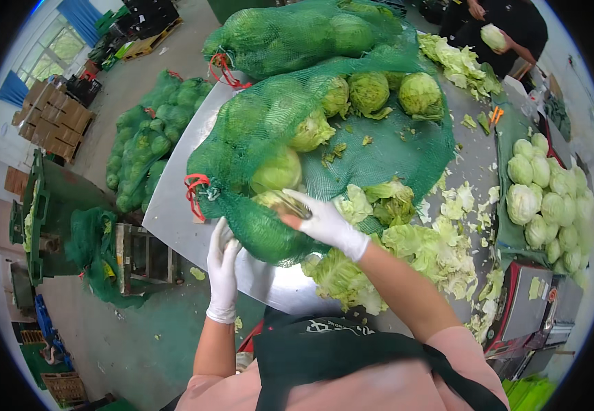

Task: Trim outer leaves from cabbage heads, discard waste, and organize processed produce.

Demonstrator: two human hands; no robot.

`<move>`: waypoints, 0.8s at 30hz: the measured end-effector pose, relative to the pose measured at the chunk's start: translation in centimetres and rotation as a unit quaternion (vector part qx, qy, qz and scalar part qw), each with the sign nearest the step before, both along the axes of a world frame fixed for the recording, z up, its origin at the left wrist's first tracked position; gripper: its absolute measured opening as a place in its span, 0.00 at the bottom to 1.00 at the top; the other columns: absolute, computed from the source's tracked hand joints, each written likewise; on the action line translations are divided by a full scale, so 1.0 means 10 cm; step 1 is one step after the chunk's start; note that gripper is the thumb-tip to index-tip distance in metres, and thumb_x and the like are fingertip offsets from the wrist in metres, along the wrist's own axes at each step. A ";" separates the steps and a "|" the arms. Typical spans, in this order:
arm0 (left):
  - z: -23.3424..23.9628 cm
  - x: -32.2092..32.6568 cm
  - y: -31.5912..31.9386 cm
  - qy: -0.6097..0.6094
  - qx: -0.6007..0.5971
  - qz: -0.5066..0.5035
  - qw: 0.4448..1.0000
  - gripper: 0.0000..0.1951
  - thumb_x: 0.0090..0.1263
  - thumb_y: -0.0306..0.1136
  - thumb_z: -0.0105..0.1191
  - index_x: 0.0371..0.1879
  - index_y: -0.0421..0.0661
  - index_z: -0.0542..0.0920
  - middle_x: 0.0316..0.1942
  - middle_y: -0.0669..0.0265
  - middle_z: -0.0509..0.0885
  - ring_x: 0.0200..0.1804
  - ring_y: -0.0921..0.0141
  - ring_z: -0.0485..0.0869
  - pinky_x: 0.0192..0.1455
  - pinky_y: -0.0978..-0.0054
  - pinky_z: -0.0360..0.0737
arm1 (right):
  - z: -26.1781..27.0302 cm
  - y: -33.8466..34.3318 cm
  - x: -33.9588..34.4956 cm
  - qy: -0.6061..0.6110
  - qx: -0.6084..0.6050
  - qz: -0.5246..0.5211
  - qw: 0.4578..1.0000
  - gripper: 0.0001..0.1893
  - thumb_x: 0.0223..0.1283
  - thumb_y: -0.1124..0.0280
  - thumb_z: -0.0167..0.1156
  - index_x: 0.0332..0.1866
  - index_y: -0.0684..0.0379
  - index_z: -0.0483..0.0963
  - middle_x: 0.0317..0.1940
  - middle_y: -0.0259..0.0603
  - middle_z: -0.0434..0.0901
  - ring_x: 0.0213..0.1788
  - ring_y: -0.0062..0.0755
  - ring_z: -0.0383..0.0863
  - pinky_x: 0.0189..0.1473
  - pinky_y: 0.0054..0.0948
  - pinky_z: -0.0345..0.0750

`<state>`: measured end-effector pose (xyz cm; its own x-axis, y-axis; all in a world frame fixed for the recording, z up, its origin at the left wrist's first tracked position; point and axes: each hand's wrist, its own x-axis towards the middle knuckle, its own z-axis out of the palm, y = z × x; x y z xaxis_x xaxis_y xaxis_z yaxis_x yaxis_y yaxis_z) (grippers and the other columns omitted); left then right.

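Note:
A green mesh bag of cabbages lies slit open on the metal table, its end tied with red string. My right hand, in a white glove, reaches into the opening by the cabbages and holds a small metal-bladed tool, seemingly a knife. The fingers partly hide it. Beneath that hand, a cabbage bulges under the netting at the near side. My left hand, also gloved, is at the table's edge below the tied end. Its curled fingertips meet the netting; whether they grip it is unclear.
Another full mesh bag lies behind. Loose outer leaves cover the right side. Trimmed cabbages are piled farther right, near orange-handled scissors. Across the table a person holds a cabbage. More filled bags and a green bin stand left.

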<state>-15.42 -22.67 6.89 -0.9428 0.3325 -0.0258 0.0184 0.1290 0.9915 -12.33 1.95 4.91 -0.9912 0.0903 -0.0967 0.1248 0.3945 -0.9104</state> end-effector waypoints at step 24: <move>0.35 -0.68 0.68 0.197 -0.289 -0.480 0.804 0.62 0.39 0.38 0.81 0.78 0.44 0.57 0.67 0.50 0.69 0.71 0.52 0.67 0.79 0.59 0.59 | -0.36 0.18 1.05 -0.174 -0.433 -0.260 0.845 0.31 0.70 0.53 0.62 0.69 0.63 0.66 0.41 0.45 0.77 0.16 0.22 0.69 0.19 0.27 0.71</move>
<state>-22.19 -15.85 10.37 -0.2308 0.9523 -0.1995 0.6830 0.3046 0.6639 -1.83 3.73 1.32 -0.7376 0.2506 -0.6270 0.3956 -0.5921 -0.7021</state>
